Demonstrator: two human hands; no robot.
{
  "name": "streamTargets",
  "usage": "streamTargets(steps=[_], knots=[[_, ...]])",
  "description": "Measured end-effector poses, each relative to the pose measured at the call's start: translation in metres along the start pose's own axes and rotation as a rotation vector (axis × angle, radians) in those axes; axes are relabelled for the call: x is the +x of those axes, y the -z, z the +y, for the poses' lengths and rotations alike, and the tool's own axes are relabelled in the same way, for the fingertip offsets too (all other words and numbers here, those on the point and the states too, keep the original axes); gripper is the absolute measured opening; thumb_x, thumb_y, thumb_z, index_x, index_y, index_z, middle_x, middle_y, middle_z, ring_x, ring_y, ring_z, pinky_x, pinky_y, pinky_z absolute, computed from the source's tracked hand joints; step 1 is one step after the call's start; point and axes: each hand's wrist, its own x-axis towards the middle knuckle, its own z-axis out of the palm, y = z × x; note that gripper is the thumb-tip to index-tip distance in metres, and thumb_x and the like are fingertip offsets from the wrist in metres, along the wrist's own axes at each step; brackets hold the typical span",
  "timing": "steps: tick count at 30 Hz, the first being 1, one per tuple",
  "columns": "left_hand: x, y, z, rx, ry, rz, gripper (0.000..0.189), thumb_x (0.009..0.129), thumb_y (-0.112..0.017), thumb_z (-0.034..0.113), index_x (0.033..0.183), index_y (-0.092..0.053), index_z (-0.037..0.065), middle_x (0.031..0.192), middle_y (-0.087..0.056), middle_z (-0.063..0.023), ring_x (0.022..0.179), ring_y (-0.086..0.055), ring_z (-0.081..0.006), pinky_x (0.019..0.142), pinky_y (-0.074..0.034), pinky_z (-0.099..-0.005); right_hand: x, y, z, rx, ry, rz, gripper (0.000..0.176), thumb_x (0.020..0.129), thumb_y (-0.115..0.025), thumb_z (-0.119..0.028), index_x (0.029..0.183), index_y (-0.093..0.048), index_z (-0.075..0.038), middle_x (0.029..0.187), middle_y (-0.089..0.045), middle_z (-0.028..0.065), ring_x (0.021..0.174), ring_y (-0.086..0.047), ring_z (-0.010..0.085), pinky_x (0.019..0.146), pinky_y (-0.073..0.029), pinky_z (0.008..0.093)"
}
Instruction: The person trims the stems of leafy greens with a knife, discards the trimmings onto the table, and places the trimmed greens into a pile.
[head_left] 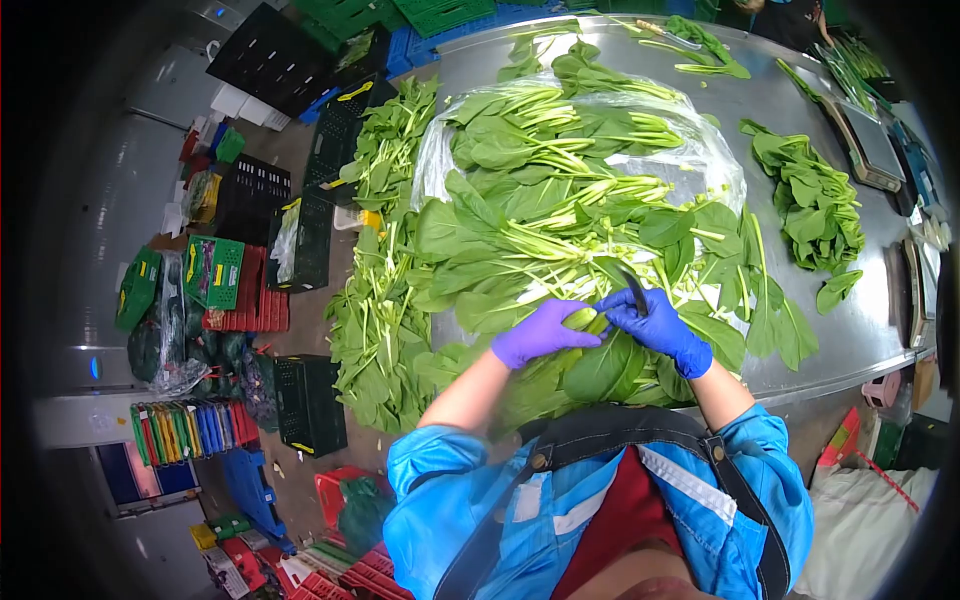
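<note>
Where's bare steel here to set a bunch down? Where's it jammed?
Bare table between central heap and the smaller pile to its right, and along the edge below that pile. Jammed: leaves overlap around the left hand gripping a bunch and right hand holding the knife.

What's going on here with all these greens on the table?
A person in a blue jacket and dark apron works at a steel table heaped with leafy greens. The left hand, in a purple glove, grips a small bunch. The right hand, in a blue glove, holds a knife close to that bunch. The main heap lies on a clear plastic sheet, a smaller pile sits to the right, and crates stand on the floor to the left.
</note>
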Motion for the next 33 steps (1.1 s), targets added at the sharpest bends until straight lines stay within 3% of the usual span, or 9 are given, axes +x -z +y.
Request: streamTargets(steps=[3, 6, 12, 14, 17, 20, 23, 27, 33], knots=[[0.008, 0.008, 0.0, -0.115, 0.252, -0.132, 0.036, 0.069, -0.078, 0.022, 0.096, -0.065, 0.002, 0.082, -0.064, -0.0026, 0.074, -0.055, -0.0095, 0.07, -0.045, -0.0265, 0.006, -0.01, 0.014, -0.118, 0.087, 0.102, 0.028, 0.079, -0.067, -0.011, 0.105, -0.063, -0.001, 0.083, -0.064, 0.0044, 0.059, -0.053, 0.0072, 0.055, -0.044, 0.0219], [0.017, 0.008, -0.008, 0.195, -0.095, 0.076, 0.035, 0.068, -0.077, 0.021, 0.095, -0.065, 0.003, 0.08, -0.064, -0.0066, 0.071, -0.055, -0.0111, 0.068, -0.046, -0.0279, 0.012, -0.014, 0.022, -0.268, 0.083, 0.186, 0.034, 0.072, -0.072, -0.01, 0.104, -0.063, -0.006, 0.082, -0.062, -0.0004, 0.052, -0.04, 0.0035, 0.046, -0.035, 0.02], [0.039, 0.062, -0.005, 0.736, -0.009, 0.019, 0.032, 0.073, -0.07, 0.03, 0.09, -0.066, 0.004, 0.078, -0.064, -0.0165, 0.078, -0.062, -0.0284, 0.073, -0.048, -0.0364, 0.002, 0.024, 0.056, -0.348, 0.134, 0.171, 0.038, 0.073, -0.072, -0.016, 0.108, -0.061, -0.008, 0.086, -0.064, 0.0066, 0.065, -0.057, 0.0141, 0.062, -0.047, 0.0272], [0.057, 0.082, -0.026, 1.248, -0.054, 0.188, 0.025, 0.077, -0.061, 0.028, 0.082, -0.065, 0.004, 0.086, -0.063, -0.0182, 0.085, -0.059, -0.034, 0.077, -0.046, -0.0408, -0.003, 0.037, 0.062, -0.648, -0.074, 0.316, 0.042, 0.073, -0.073, -0.021, 0.11, -0.06, -0.008, 0.093, -0.065, 0.0114, 0.083, -0.063, 0.0227, 0.074, -0.049, 0.0326], [0.079, 0.081, -0.081, 1.225, -0.404, 0.134, 0.014, 0.075, -0.056, 0.017, 0.08, -0.063, 0.005, 0.11, -0.058, -0.0165, 0.099, -0.053, -0.0328, 0.081, -0.043, -0.0438, 0.001, 0.033, 0.054, -0.574, -0.01, 0.362, 0.044, 0.075, -0.072, -0.024, 0.114, -0.059, -0.008, 0.099, -0.065, 0.0125, 0.089, -0.064, 0.0257, 0.076, -0.049, 0.034], [0.083, 0.076, -0.113, 1.298, -0.438, 0.18, 0.018, 0.079, -0.05, 0.015, 0.085, -0.062, 0.003, 0.118, -0.053, -0.0172, 0.098, -0.053, -0.0329, 0.081, -0.044, -0.0434, 0.005, 0.029, 0.045, -0.474, 0.023, 0.354, 0.042, 0.078, -0.069, -0.022, 0.116, -0.059, -0.008, 0.097, -0.066, 0.0126, 0.086, -0.064, 0.0266, 0.076, -0.049, 0.0336], [0.064, 0.069, -0.062, 1.17, -0.388, 0.172, 0.019, 0.071, -0.059, 0.012, 0.088, -0.062, 0.004, 0.109, -0.057, -0.0153, 0.097, -0.054, -0.0332, 0.082, -0.045, -0.0414, 0.004, 0.026, 0.041, -0.514, -0.032, 0.373, 0.038, 0.079, -0.067, -0.021, 0.114, -0.06, -0.008, 0.093, -0.067, 0.0124, 0.082, -0.065, 0.0273, 0.073, -0.05, 0.0346], [0.029, 0.028, 0.006, 0.797, -0.466, 0.192, 0.025, 0.066, -0.069, 0.013, 0.089, -0.063, 0.005, 0.101, -0.059, -0.014, 0.095, -0.054, -0.0328, 0.082, -0.045, -0.0397, 0.008, 0.009, 0.039, -0.659, 0.214, 0.445, 0.035, 0.077, -0.062, -0.013, 0.112, -0.061, -0.01, 0.089, -0.066, 0.015, 0.076, -0.064, 0.0326, 0.067, -0.05, 0.0386], [0.006, -0.004, 0.017, 0.51, -0.471, 0.184, 0.023, 0.068, -0.074, 0.015, 0.085, -0.062, 0.007, 0.092, -0.058, -0.0138, 0.086, -0.057, -0.0322, 0.077, -0.047, -0.0371, 0.007, 0.017, 0.054, -0.815, 0.191, 0.354, 0.033, 0.075, -0.06, -0.011, 0.108, -0.062, -0.01, 0.089, -0.065, 0.0163, 0.075, -0.063, 0.0348, 0.066, -0.051, 0.0409]])
